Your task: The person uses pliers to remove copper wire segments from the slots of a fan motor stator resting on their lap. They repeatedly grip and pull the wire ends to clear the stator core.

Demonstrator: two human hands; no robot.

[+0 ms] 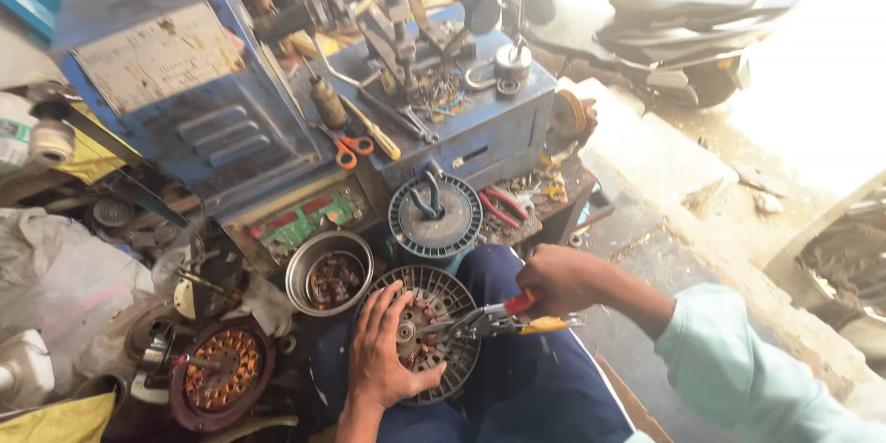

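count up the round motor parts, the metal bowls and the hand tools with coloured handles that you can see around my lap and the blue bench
Round motor parts: 3 – stator on lap, coppery one, finned one
Metal bowls: 1
Coloured-handle tools: 3 – pliers in the right hand, orange scissors, red pliers
Total: 7

One head-worn camera looks steeply down, close over the lap and cluttered workbench.

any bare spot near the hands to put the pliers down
Little. The concrete floor right of the knee is bare. The steel bowl holds parts, the blue box top is packed with tools, and the left floor is crowded around the second stator. The left hand covers the lap stator; the right hand grips the pliers.
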